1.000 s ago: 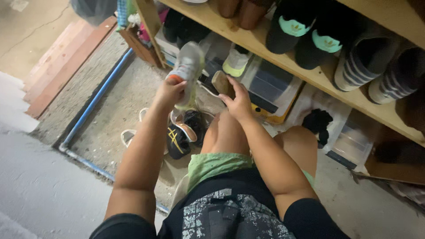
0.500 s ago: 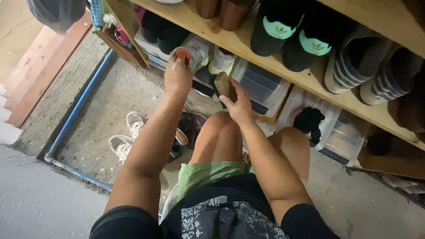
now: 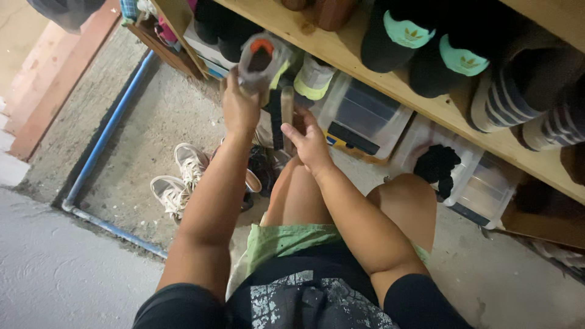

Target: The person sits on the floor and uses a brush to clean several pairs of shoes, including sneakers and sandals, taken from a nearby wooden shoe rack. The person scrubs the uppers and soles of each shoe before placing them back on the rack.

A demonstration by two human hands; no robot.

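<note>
Upper centre of the frame — the left hand (image 3: 241, 108) had its fingers wrapped around a grey sneaker (image 3: 262, 61), lifted toward the wooden shelf (image 3: 365, 58). The right hand (image 3: 311, 141) pinched a slim brown object (image 3: 287, 113) just below; what it was stayed unclear. The risk: a loose one-handed hold, and the sneaker might drop onto the white sneakers (image 3: 180, 180) at lower left. Motion blur hid the sneaker's toe.

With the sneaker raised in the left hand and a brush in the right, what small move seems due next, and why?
Probably bring the brush in the right hand up to the grey sneaker gripped by the left hand; the two sit close but apart.
</note>
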